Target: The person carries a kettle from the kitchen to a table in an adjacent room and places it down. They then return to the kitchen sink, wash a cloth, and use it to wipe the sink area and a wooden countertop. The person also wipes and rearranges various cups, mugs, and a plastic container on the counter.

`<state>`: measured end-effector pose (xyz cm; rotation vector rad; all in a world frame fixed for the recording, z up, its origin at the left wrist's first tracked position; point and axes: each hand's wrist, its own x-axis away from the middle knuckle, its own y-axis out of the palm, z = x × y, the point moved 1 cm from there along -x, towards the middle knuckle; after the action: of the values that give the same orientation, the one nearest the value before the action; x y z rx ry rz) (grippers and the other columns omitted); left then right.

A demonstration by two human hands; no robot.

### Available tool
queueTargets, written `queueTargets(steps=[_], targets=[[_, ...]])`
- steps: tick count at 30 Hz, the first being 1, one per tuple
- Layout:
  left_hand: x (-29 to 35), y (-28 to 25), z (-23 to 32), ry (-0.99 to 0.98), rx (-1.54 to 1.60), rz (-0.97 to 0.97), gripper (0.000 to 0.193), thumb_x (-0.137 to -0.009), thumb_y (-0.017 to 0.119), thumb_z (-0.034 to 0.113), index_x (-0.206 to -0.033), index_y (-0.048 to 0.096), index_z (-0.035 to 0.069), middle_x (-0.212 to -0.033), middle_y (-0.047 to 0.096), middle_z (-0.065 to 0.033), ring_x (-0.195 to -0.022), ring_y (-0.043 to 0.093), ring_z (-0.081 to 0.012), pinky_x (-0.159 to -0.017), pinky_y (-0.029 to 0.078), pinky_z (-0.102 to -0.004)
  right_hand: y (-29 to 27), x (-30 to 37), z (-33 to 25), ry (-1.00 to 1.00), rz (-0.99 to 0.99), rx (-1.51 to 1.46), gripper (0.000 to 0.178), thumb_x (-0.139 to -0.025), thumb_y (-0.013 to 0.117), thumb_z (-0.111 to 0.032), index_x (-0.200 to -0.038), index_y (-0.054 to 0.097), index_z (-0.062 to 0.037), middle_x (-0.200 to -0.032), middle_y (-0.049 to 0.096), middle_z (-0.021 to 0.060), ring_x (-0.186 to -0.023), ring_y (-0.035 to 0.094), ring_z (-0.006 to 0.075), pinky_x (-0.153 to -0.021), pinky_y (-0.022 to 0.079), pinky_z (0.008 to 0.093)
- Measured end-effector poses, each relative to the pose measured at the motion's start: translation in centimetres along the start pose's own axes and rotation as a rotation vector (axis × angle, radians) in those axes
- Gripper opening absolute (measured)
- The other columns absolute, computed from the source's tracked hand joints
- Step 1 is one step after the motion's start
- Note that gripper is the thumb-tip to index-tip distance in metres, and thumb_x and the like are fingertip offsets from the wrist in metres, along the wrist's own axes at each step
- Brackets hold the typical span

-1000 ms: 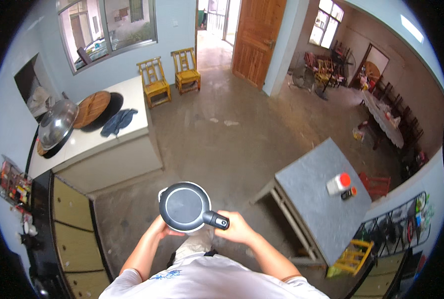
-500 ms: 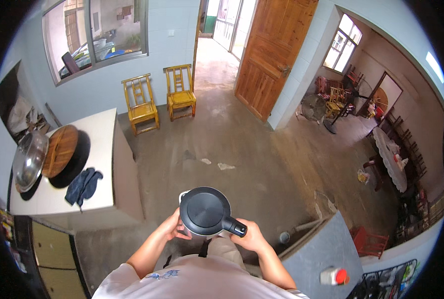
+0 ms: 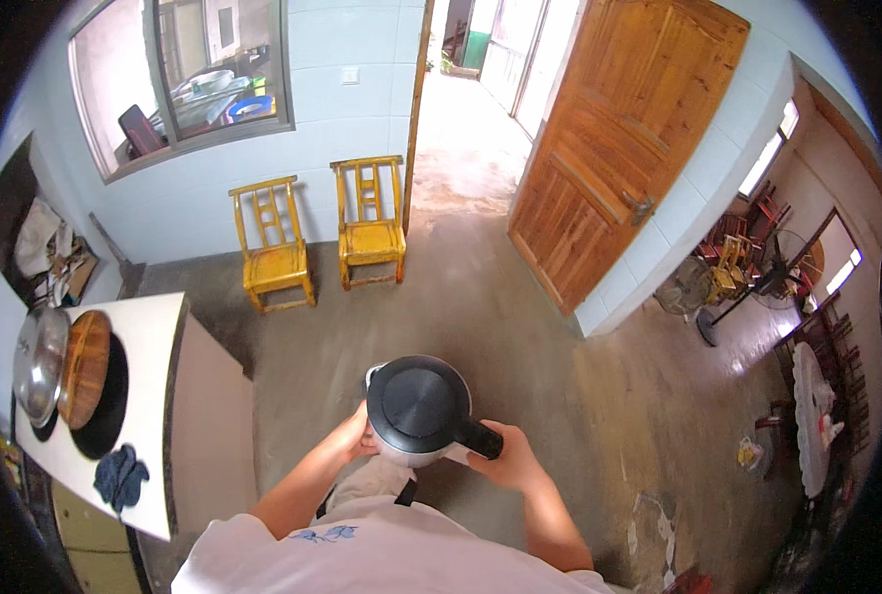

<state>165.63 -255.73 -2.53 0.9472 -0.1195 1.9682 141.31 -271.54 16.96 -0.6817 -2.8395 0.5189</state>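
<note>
In front of my body I carry an electric kettle (image 3: 419,404) with a round black lid, a light-coloured body and a black handle. Its handle points to the lower right, where my right hand (image 3: 515,461) is closed around it. Against the kettle's lower left side rests my left hand (image 3: 358,436), its fingers curled on the body below the spout. Part of those fingers is hidden under the kettle. Nothing else is in either hand.
Two yellow wooden chairs (image 3: 373,241) stand by the tiled wall. At left, a white-topped stove counter (image 3: 179,332) bears a metal lid (image 3: 42,366), a wooden lid (image 3: 85,368) and a dark cloth (image 3: 121,479). A brown door (image 3: 627,148) hangs open beside a bright doorway.
I have moved forward across the floor, so the chairs and door are nearer. The grey table with the red-capped jar has left view at lower right. Both hands keep their hold on the kettle.
</note>
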Motion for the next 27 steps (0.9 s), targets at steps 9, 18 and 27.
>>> queueTargets(steps=[9,18,27], targets=[[-23.2,5.3,27.5,0.09,-0.065,-0.095,0.083,-0.083,0.034,0.081,-0.123,0.056,0.012,-0.117,0.061,-0.0113,-0.114,0.052,-0.0239,-0.095,0.043,-0.044,-17.4,-29.8,2.8,0.009,0.078,0.087,0.034,-0.072,0.073,-0.014,-0.1,0.063,0.0007,-0.079,0.066,0.0121,-0.074,0.059,0.0136,-0.068,0.048,0.0311],[-50.6,7.3,49.0,-0.034,-0.014,-0.091,0.09,-0.082,0.037,0.082,-0.137,0.045,0.01,-0.131,0.048,-0.0177,-0.121,0.047,-0.0364,-0.096,0.042,-0.0578,-34.9,-60.0,7.4,0.054,0.033,0.05,0.027,-0.072,0.072,-0.012,-0.095,0.063,-0.0017,-0.07,0.056,0.0044,-0.068,0.05,0.0107,-0.063,0.044,0.0289],[-76.7,6.9,70.7,-0.136,0.076,-0.014,0.088,-0.086,0.033,0.078,-0.138,0.042,0.007,-0.138,0.041,-0.0214,-0.129,0.036,-0.0437,-0.097,0.033,-0.0702,-51.4,-92.6,12.9,-0.094,-0.081,-0.042,0.024,-0.072,0.072,-0.009,-0.092,0.061,-0.0021,-0.068,0.051,0.0045,-0.065,0.048,0.0132,-0.061,0.042,0.0295]])
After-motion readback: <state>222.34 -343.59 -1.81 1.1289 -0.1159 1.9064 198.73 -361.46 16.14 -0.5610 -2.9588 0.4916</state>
